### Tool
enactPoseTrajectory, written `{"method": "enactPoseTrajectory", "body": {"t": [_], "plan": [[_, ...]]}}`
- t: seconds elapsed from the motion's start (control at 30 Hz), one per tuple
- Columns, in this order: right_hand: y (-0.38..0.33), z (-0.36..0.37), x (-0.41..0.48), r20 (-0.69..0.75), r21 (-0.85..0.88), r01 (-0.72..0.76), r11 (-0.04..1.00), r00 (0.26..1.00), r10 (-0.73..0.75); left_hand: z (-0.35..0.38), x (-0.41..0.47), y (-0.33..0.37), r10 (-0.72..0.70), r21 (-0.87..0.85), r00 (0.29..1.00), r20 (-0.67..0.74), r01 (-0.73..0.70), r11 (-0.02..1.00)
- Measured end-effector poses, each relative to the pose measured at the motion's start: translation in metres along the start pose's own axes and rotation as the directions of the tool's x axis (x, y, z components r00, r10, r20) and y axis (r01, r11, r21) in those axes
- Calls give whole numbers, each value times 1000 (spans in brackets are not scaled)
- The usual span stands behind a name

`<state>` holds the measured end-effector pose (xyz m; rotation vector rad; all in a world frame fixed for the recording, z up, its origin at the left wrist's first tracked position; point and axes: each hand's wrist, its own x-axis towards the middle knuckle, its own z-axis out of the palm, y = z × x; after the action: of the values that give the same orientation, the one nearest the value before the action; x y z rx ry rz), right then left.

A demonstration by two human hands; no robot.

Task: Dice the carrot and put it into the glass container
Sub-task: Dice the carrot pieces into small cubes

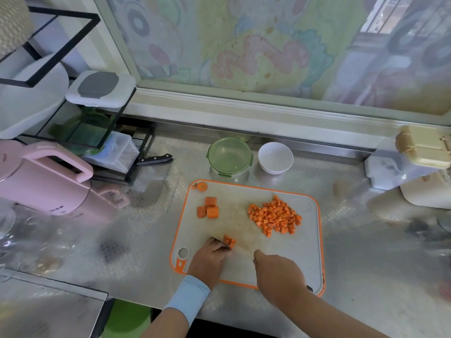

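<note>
- A white cutting board (246, 269) with an orange rim lies on the metal counter (366, 252), its handle hole at the near left corner.
- The left hand (210, 258), with a light blue wristband (189, 293) on the wrist, rests on the near left part of the board, fingers curled down onto a small carrot piece (230, 240) already cut into strips or cubes.
- The right hand (278, 274) is closed around a knife handle; only a dark tip of the handle shows behind the hand.
- The knife blade (242, 251) runs from the right hand toward the left fingers, just beside the held carrot piece; it is pale and hard to make out against the board.
- A pile of diced carrot (274, 215) sits on the far right part of the board.
- Three larger carrot chunks (208, 208) lie together on the far left part, well apart from the pile.
- A round carrot end slice (202, 186) lies at the far left corner of the board.
- The glass container (230, 157), green-tinted and round with clip tabs, stands on the counter just beyond the board; I see no carrot in it.
- A white bowl (275, 157) stands just right of the container.
- A second knife with a black handle (154, 159) lies under the black wire rack (117, 123) at left.
- A pink kettle (44, 176) stands on the left of the counter.
</note>
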<state>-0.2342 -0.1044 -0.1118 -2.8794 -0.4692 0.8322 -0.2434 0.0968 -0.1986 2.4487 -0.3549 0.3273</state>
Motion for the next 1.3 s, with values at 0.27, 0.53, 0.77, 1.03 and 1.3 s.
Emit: {"method": "enactPoseTrajectory", "body": {"t": [0.27,0.53,0.77,1.03,1.3], "plan": [[-13,0,19,47,46,-28,999,999,26,-1,-1,1,-32,-41,999,-39,31,999],[-13,1,24,30,58,-9,998,1000,8,0,-4,2,-27,-55,998,-59,24,998],[-10,-1,17,-13,69,29,997,1000,-28,1,-9,2,-42,-33,998,-44,41,999],[-5,2,1,-10,60,15,998,1000,-15,3,-12,-1,-53,-27,998,-24,53,998],[-11,-4,14,72,74,-27,997,997,22,2,-14,-5,-25,-43,1000,15,25,999]]}}
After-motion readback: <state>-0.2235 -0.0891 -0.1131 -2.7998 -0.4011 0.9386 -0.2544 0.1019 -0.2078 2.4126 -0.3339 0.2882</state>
